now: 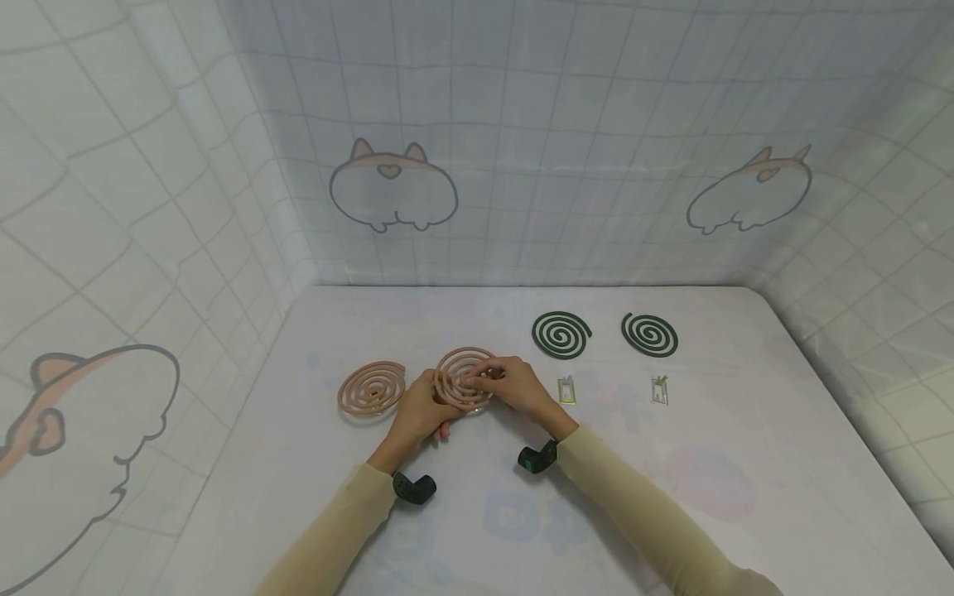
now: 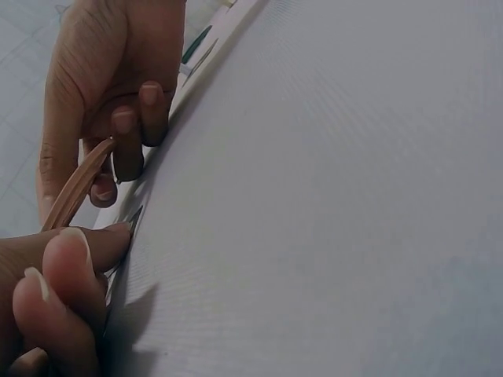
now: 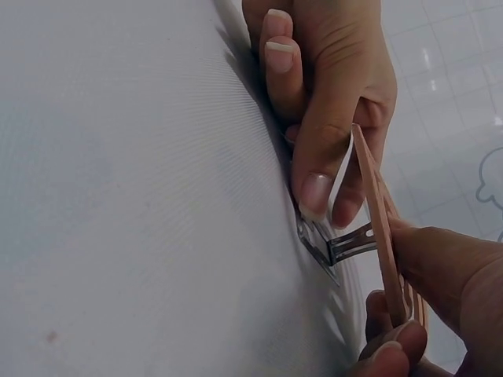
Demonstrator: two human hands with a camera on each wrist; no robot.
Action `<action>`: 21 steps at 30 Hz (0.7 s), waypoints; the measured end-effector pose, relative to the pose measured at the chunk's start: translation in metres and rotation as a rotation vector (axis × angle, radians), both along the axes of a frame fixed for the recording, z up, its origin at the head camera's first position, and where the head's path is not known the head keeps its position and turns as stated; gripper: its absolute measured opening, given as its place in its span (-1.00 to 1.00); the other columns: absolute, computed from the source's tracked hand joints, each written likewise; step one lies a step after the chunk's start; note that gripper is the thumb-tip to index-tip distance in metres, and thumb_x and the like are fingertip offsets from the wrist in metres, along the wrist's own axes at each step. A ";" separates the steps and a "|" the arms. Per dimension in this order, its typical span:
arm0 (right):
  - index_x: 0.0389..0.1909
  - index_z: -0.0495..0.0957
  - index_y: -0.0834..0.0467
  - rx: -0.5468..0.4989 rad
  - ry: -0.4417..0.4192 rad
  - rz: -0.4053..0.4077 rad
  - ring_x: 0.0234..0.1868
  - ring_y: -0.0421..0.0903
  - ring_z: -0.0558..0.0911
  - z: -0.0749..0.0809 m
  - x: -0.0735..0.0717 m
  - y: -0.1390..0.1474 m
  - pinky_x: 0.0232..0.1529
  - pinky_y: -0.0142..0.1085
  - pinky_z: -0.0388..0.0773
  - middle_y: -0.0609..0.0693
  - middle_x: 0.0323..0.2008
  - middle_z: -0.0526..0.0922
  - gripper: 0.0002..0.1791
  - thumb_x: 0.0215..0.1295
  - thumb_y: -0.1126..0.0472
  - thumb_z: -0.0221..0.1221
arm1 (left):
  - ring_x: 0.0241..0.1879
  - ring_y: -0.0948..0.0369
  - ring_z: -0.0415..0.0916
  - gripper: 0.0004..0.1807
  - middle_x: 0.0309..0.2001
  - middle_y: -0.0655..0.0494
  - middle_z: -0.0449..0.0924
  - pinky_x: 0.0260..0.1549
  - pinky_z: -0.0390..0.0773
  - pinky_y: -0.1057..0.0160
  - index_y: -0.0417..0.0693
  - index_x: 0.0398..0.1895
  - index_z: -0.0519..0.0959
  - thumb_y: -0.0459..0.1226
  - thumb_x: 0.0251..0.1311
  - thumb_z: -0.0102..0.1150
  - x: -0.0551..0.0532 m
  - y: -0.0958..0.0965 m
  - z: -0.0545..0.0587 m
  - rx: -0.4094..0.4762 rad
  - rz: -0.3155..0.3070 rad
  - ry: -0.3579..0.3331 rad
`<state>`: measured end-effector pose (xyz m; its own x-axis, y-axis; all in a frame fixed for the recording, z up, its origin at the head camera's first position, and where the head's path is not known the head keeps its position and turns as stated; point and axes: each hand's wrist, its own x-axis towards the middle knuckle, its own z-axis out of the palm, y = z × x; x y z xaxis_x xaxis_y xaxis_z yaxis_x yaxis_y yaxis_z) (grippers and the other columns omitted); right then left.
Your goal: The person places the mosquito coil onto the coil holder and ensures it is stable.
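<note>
"Mosquito coil (image 3: 380,216), the brown one in your grasp: where is it, and which way does it point?"
"Nearly straight ahead of you, raised above the tabletop (image 1: 462,530), its flat face tipped up toward you. It's a round disc, so it gives you no single long axis."
"And your fingers?"
"Your right hand (image 1: 514,385) pinches the coil near its middle. Your left hand (image 1: 419,406) grips a metal stand (image 3: 318,245) beneath, whose prong rises to the coil's underside."
"What's around it?"
"From your coil, another brown coil (image 1: 375,391) lies at nine o'clock, two green coils (image 1: 562,335) around two, two small stands (image 1: 567,402) at three. Your tabletop is white with faint pastel prints; tile-patterned sheeting (image 1: 559,99) hangs at twelve, cartoon corgi rumps (image 1: 395,194) at eleven and two."
</note>
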<state>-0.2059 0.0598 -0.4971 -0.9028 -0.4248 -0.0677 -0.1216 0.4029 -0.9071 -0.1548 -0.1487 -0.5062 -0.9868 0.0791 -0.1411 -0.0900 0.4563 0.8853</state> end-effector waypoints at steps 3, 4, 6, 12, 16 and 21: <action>-0.12 0.77 -0.16 0.001 0.012 -0.003 -0.77 -0.21 0.24 -0.001 0.001 0.000 -0.70 -0.35 0.28 -0.04 -0.51 0.58 -0.80 0.32 -0.09 0.38 | -0.88 0.21 0.41 -0.35 -0.73 -0.04 0.54 -0.84 0.47 0.21 -0.18 0.17 0.36 -0.24 0.13 0.55 0.001 0.000 0.000 0.015 0.002 -0.007; -0.11 0.78 -0.16 0.000 0.017 -0.004 -0.76 -0.21 0.24 -0.002 0.001 0.000 -0.69 -0.35 0.28 -0.05 -0.50 0.59 -0.80 0.32 -0.09 0.38 | -0.87 0.21 0.41 -0.29 -0.71 -0.05 0.54 -0.84 0.47 0.20 -0.18 0.23 0.33 -0.24 0.12 0.56 0.001 0.000 0.000 0.033 0.002 -0.012; -0.11 0.78 -0.16 0.000 0.025 -0.007 -0.77 -0.22 0.23 -0.003 0.001 0.000 -0.69 -0.36 0.28 -0.07 -0.49 0.60 -0.81 0.32 -0.08 0.38 | -0.86 0.21 0.41 -0.16 -0.63 -0.07 0.57 -0.84 0.47 0.21 -0.15 0.34 0.26 -0.23 0.08 0.59 0.001 -0.001 -0.001 0.080 -0.001 -0.025; -0.09 0.77 -0.18 -0.014 0.035 -0.001 -0.79 -0.22 0.22 -0.004 0.002 0.001 -0.70 -0.36 0.27 -0.05 -0.48 0.61 -0.82 0.34 -0.06 0.37 | -0.81 0.18 0.43 0.25 -0.48 -0.14 0.62 -0.84 0.45 0.21 0.16 0.60 0.02 -0.21 -0.09 0.70 0.000 -0.003 -0.002 0.196 -0.017 -0.081; -0.07 0.77 -0.20 -0.005 0.042 -0.005 -0.72 -0.23 0.24 -0.005 0.002 0.001 -0.66 -0.37 0.27 -0.10 -0.38 0.63 -0.79 0.33 -0.09 0.37 | -0.80 0.14 0.45 0.37 -0.42 -0.17 0.63 -0.82 0.47 0.19 0.36 0.63 -0.08 -0.10 -0.17 0.74 0.000 -0.004 0.000 0.188 -0.033 -0.115; -0.01 0.75 -0.19 -0.015 0.048 0.003 -0.73 -0.22 0.27 -0.005 0.003 0.003 -0.65 -0.34 0.30 -0.07 -0.36 0.63 -0.73 0.32 -0.11 0.38 | -0.79 0.13 0.45 0.37 -0.48 -0.16 0.61 -0.81 0.48 0.18 0.46 0.63 -0.10 0.02 -0.17 0.71 0.001 -0.004 0.002 0.164 -0.030 -0.127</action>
<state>-0.2025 0.0629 -0.5023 -0.9038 -0.4277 -0.0179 -0.1662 0.3891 -0.9061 -0.1534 -0.1528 -0.5043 -0.9587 0.1402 -0.2475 -0.1946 0.3114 0.9301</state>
